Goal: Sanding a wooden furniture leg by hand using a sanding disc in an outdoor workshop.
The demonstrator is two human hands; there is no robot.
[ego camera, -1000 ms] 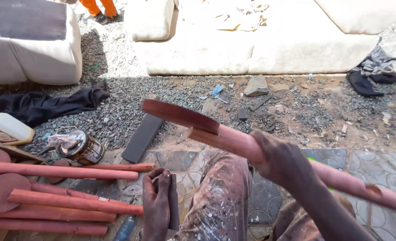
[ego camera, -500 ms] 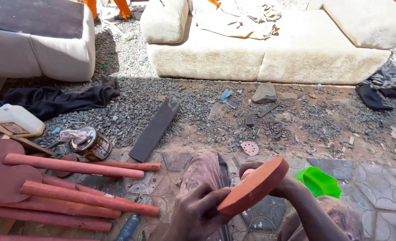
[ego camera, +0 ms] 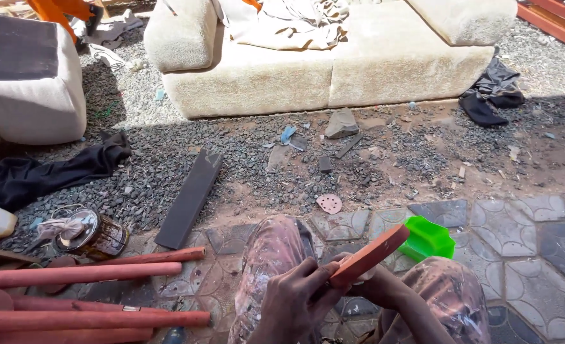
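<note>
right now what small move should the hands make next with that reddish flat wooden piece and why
Probably steady it first: the left hand grips the lower end of the reddish flat wooden piece, the right hand sits beneath it, and its upper end sticks out unsupported over the knees.

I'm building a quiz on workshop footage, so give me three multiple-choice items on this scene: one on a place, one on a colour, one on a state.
1. Where does the green plastic container lie?
A. on the paving stones by the person's right knee
B. on the sofa
C. on top of the tin can

2. What colour is the flat wooden piece in the hands?
A. blue
B. reddish-brown
C. white

3. How is that wooden piece held?
A. it lies loose on the gravel
B. only the right hand touches it
C. both the left hand and the right hand grip it

Answers:
1. A, it sits on the paving right of the legs.
2. B, its face and edge show reddish-brown.
3. C, fingers of both hands close around its lower end.
</note>
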